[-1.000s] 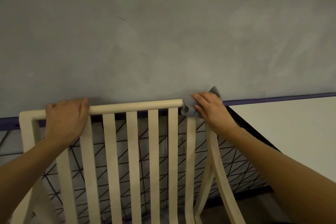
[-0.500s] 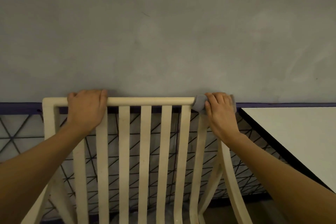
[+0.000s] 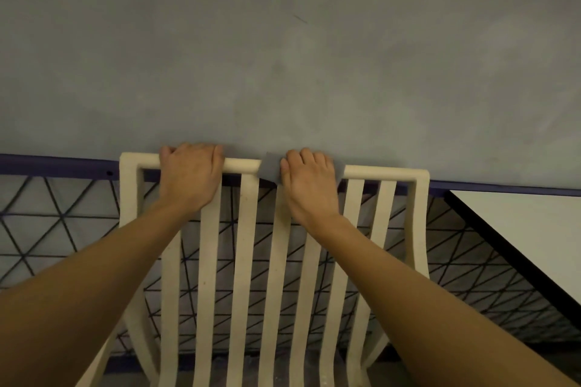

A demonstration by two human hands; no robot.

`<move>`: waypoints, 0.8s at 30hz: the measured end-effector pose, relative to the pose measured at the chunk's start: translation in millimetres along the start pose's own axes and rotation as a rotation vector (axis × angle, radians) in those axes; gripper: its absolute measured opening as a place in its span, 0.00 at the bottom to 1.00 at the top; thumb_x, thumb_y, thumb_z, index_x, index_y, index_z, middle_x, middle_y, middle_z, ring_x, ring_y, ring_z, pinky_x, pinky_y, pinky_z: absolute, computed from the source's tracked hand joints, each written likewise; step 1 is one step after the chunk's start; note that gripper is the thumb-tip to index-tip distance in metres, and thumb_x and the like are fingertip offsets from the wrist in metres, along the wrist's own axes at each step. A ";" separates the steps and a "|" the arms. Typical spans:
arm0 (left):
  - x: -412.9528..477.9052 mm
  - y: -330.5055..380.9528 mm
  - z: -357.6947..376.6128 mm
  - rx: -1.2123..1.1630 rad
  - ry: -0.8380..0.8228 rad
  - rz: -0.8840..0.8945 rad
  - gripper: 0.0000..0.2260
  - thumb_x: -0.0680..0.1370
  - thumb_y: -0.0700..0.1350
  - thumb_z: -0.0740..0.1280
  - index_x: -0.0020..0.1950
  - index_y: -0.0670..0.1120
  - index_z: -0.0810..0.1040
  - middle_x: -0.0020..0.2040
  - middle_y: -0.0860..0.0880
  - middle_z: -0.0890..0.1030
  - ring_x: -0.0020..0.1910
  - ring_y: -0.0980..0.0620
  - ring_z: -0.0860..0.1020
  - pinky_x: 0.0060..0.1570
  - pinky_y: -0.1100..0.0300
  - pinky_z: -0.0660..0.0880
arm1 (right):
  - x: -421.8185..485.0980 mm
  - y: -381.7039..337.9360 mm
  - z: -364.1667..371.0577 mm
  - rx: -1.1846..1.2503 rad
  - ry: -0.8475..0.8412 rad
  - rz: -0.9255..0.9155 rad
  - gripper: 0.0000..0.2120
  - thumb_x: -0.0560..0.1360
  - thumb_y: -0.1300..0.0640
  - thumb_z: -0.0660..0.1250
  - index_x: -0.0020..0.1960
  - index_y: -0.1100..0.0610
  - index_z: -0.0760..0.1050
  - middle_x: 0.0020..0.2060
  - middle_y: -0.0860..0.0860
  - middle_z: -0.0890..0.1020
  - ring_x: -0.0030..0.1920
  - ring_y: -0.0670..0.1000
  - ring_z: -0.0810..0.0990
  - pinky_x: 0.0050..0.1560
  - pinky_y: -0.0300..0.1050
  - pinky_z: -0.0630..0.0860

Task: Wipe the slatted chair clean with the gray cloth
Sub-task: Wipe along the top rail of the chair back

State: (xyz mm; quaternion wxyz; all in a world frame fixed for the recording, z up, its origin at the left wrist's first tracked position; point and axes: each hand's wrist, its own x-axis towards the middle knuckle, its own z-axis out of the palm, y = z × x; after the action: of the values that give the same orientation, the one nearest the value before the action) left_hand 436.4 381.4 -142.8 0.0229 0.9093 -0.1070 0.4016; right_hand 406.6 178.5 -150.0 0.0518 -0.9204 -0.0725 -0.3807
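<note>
Head view: left hand (image 3: 191, 177) curled around chair (image 3: 246, 248) top rail; right hand (image 3: 309, 185) beside it, fingers clamping cloth (image 3: 269, 167) over rail.

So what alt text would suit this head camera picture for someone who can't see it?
A person's right hand presses a gray cloth onto the top rail of a cream slatted chair, while the left hand grips the same rail. A gray wall fills the background.
</note>
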 end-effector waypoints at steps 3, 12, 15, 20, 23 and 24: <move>0.5 1.1 -0.4 -0.013 0.005 -0.019 0.12 0.80 0.41 0.61 0.36 0.44 0.74 0.32 0.43 0.77 0.32 0.44 0.73 0.40 0.52 0.60 | 15.9 -17.2 -5.1 -0.215 -0.134 -0.139 0.04 0.78 0.58 0.60 0.48 0.57 0.72 0.37 0.53 0.74 0.36 0.56 0.72 0.36 0.49 0.63; 2.9 -3.8 2.9 -0.032 -0.051 -0.015 0.15 0.82 0.44 0.54 0.41 0.45 0.75 0.36 0.44 0.78 0.35 0.44 0.72 0.42 0.52 0.58 | 23.2 0.1 -18.1 0.034 -0.204 -0.117 0.20 0.84 0.43 0.49 0.48 0.51 0.75 0.38 0.49 0.78 0.38 0.51 0.75 0.37 0.45 0.63; 4.0 -3.5 -0.8 -0.016 -0.092 -0.004 0.15 0.82 0.44 0.51 0.40 0.45 0.72 0.34 0.45 0.75 0.34 0.44 0.71 0.41 0.51 0.59 | 15.9 36.0 -21.6 0.106 -0.207 -0.133 0.19 0.83 0.43 0.51 0.50 0.52 0.76 0.43 0.51 0.80 0.45 0.54 0.78 0.42 0.45 0.61; 7.9 8.6 -6.3 -0.127 -0.209 -0.142 0.15 0.83 0.45 0.52 0.38 0.45 0.70 0.35 0.46 0.73 0.37 0.45 0.68 0.44 0.52 0.58 | -4.2 98.1 -31.5 0.118 -0.219 -0.091 0.18 0.82 0.44 0.55 0.61 0.53 0.75 0.51 0.52 0.79 0.53 0.54 0.75 0.54 0.48 0.65; 7.0 37.9 -12.6 -0.244 -0.212 -0.055 0.15 0.83 0.46 0.53 0.41 0.47 0.73 0.38 0.47 0.76 0.42 0.43 0.72 0.46 0.51 0.61 | -9.8 119.6 -39.7 0.133 -0.257 -0.054 0.20 0.82 0.44 0.55 0.67 0.53 0.73 0.56 0.52 0.77 0.58 0.54 0.73 0.60 0.48 0.64; 6.8 51.1 -15.3 -0.278 -0.209 -0.008 0.14 0.83 0.47 0.53 0.44 0.48 0.75 0.41 0.48 0.77 0.44 0.44 0.73 0.47 0.51 0.61 | -9.5 122.9 -41.9 0.125 -0.264 -0.054 0.20 0.82 0.44 0.55 0.68 0.53 0.72 0.57 0.53 0.77 0.59 0.54 0.73 0.61 0.48 0.64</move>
State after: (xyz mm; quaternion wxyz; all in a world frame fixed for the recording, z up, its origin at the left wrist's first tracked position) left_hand 418.9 332.2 -129.7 0.1385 0.9346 -0.1597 0.2860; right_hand 392.2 50.3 -132.1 0.0889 -0.9551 -0.1271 -0.2523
